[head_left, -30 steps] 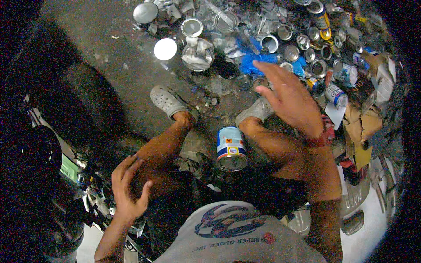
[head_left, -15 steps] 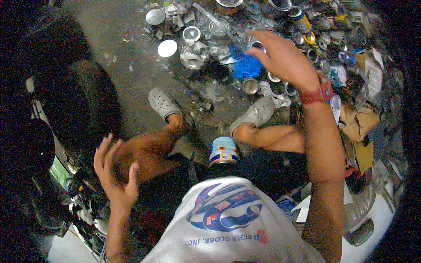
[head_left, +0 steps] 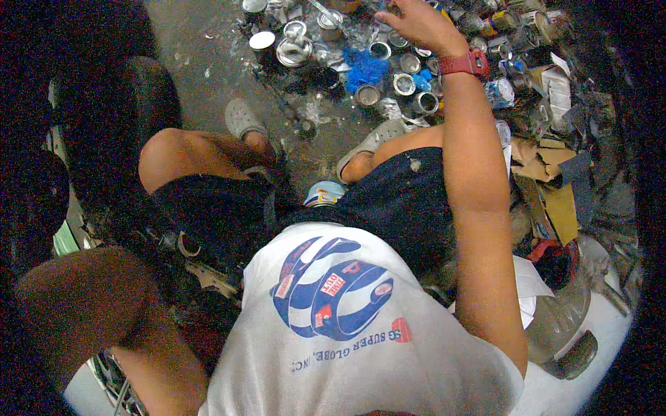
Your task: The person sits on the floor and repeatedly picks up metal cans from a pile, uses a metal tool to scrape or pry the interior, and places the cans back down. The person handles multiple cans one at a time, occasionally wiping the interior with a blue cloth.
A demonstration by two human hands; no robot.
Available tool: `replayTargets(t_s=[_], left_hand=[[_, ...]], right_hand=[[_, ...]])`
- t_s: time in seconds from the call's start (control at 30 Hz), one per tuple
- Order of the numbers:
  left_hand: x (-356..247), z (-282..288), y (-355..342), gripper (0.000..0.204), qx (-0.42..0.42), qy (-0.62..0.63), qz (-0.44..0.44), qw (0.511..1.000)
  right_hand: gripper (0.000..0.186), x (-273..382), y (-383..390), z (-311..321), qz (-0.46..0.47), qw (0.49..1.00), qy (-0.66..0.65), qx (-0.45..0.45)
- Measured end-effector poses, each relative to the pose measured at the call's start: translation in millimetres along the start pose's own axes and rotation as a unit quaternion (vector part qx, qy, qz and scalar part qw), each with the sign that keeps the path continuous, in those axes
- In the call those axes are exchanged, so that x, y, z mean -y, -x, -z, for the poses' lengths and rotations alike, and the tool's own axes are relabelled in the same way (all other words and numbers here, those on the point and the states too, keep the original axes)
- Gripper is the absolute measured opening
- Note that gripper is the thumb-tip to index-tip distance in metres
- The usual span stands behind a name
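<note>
My right hand (head_left: 415,22) reaches far forward over a heap of open tin cans (head_left: 406,82), fingers spread, nothing visibly held. A red band (head_left: 463,64) sits on that wrist. My left arm (head_left: 87,305) is a blurred brown shape close to the camera at the lower left; its fingers cannot be made out. A blue-and-white tin can (head_left: 323,193) stands on the floor between my knees, partly hidden by my white printed shirt (head_left: 333,312). My feet wear grey clogs (head_left: 243,118).
A blue crumpled plastic piece (head_left: 364,69) and a white round lid (head_left: 262,40) lie among the cans. Torn cardboard (head_left: 551,194) piles up at right. A clear plastic bottle (head_left: 562,326) lies at lower right. A dark tyre (head_left: 135,104) stands at left.
I have leaned forward; my right hand moved up and away to the can heap. My left hand, raised and open before, swung close to the camera and blurred.
</note>
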State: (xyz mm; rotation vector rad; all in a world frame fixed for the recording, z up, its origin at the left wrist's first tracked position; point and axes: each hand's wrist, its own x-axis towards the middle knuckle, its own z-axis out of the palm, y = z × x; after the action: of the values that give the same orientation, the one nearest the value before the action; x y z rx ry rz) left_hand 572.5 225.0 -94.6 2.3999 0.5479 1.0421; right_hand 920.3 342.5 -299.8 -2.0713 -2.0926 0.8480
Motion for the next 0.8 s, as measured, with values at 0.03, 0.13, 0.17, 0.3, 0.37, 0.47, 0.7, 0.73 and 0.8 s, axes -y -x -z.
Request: replayTargets(t_s=[0.03,0.13,0.17,0.3,0.37,0.47,0.7,0.73,0.8], left_hand=[[-12,-6,-1,0.057,0.031,0.008,-0.016,0.999],[-7,-29,1,0.057,0.095,0.060,-0.074,0.991],[-7,-35,0,0.057,0.110,0.059,-0.075,0.989],[-23,-36,12,0.057,0.111,0.018,-0.057,0.992],[-10,-35,16,0.056,0.111,0.017,-0.054,0.992],[27,-26,19,0.056,0.116,0.038,-0.059,0.991],[91,-4,-17,0.056,0.102,0.056,-0.053,0.992],[102,1,-22,0.056,0.080,0.040,-0.058,0.994],[130,17,-27,0.056,0.023,-0.031,-0.020,0.999]], right_hand=[[0.061,0,1,-4,0.010,1.000,-0.008,-0.014],[0.062,-33,28,-8,0.027,0.996,-0.082,-0.039],[0.062,-55,16,-22,0.031,0.995,-0.042,-0.089],[0.069,-84,-16,-32,0.096,0.981,-0.006,-0.167],[0.066,-98,-12,-30,0.037,0.988,-0.079,-0.127],[0.065,-130,-5,-21,-0.012,0.983,-0.045,-0.176],[0.061,-134,-5,-46,-0.073,0.985,-0.094,-0.127],[0.061,-136,-8,-50,-0.066,0.986,-0.079,-0.130],[0.060,-116,-14,-59,-0.068,0.988,-0.088,-0.104]])
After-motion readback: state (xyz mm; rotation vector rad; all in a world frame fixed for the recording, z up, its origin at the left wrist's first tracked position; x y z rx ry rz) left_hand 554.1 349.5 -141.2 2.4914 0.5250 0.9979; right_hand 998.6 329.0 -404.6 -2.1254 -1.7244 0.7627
